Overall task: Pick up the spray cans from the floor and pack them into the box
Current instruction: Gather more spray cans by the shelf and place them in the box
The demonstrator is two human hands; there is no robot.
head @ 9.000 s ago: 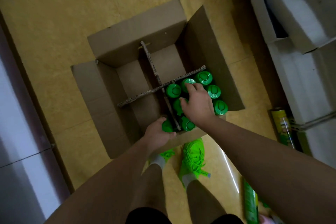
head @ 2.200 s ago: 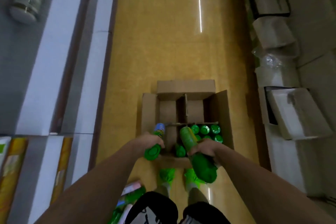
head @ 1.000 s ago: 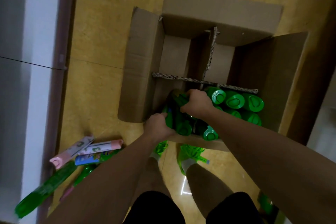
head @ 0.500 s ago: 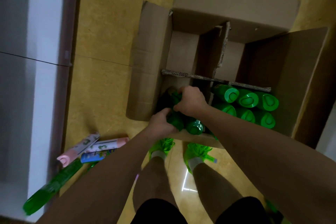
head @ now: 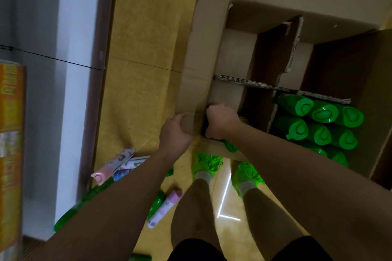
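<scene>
The yellow floor (head: 144,34) takes up the middle of the view, with bare room from 9 to 12 o'clock of the box; a grey-white wall (head: 70,34) with a dark skirting strip bounds it along the left. The cardboard box (head: 347,17) stands open at 1 to 3 o'clock, its left flap (head: 203,48) folded outward over the floor. A cross-shaped divider (head: 254,83) splits it into four cells. The two far cells and most of the near left cell show bare cardboard; the near right cell holds the packed spray cans (head: 322,125), green caps up, pressed side by side in rows against the divider and the right wall. An orange carton (head: 10,133) stands at the far left edge, at 9 o'clock. More spray cans on the floor (head: 118,162), pink, blue and green, lie scattered at 7 to 8 o'clock, near the skirting and just left of the green shoes (head: 206,163). The left hand (head: 176,133) curls its fingers round the near corner of the left flap. The right hand (head: 220,122) is in a fist inside the near left cell's near corner; what its fingers grip I cannot tell.
</scene>
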